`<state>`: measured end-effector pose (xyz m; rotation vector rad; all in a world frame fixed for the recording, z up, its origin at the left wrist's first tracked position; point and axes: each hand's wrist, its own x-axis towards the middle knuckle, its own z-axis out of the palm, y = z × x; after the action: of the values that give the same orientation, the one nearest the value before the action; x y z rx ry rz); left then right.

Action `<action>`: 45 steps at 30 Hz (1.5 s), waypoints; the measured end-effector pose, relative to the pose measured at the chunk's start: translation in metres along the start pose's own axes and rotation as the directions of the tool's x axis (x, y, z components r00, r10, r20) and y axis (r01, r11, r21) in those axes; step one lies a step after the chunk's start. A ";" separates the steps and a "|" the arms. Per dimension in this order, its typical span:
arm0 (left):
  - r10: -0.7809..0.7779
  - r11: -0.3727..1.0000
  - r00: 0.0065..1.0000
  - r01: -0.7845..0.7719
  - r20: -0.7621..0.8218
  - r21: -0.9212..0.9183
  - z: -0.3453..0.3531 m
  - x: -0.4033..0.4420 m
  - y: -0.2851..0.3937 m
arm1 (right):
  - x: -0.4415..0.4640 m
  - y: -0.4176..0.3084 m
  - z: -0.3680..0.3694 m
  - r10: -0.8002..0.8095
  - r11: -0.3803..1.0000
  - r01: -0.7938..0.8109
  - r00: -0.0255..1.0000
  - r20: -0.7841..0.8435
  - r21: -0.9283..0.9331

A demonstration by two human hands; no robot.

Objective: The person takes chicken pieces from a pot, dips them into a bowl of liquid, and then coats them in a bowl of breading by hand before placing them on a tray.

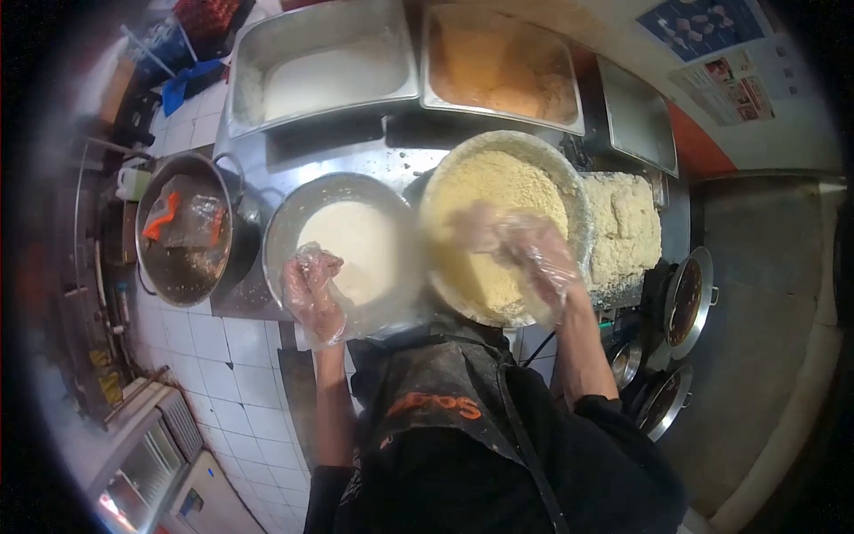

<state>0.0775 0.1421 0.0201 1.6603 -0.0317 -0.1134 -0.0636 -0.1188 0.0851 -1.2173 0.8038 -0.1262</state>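
A steel counter [342, 158] spans the upper middle of the frame, and on it, just right of centre, stands the largest bowl [578, 200], filled with yellow crumbs [520, 182]. A metal pan [382, 44] with something white across its floor sits at the upper left of centre. Next in size is the mixing bowl [286, 227] at centre left, holding white liquid [360, 240], just beside the crumb bowl. At the left edge of the counter stands a deep pot [182, 280] with a plastic bag [191, 218] inside. A pale, crumbly heap [618, 227] lies right of the crumbs. The right hand [534, 249], in a clear plastic glove, is over the crumb bowl, its fingers blurred; I cannot tell whether it grasps anything. The left hand [313, 294], gloved likewise, is at the mixing bowl's lower left, fingers curled inward, any contents hidden.
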 end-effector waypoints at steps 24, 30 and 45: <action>-0.563 0.544 0.599 -0.251 0.569 0.801 0.184 -0.087 -0.018 | 0.033 0.133 -0.105 0.198 0.401 -0.201 0.972 -0.129 -0.894; -0.171 0.744 0.744 -0.332 0.646 0.580 0.179 -0.082 0.025 | 0.006 0.101 -0.120 -0.213 0.874 0.231 0.973 0.092 -0.427; 0.110 0.534 0.538 -0.741 0.836 0.407 0.215 -0.051 -0.025 | 0.069 0.013 -0.061 -0.435 0.352 0.258 0.896 0.087 -0.900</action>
<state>0.0050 -0.0643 -0.0215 2.2465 -1.3644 -0.3890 -0.0552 -0.1962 0.0341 -2.4783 0.7404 -0.1539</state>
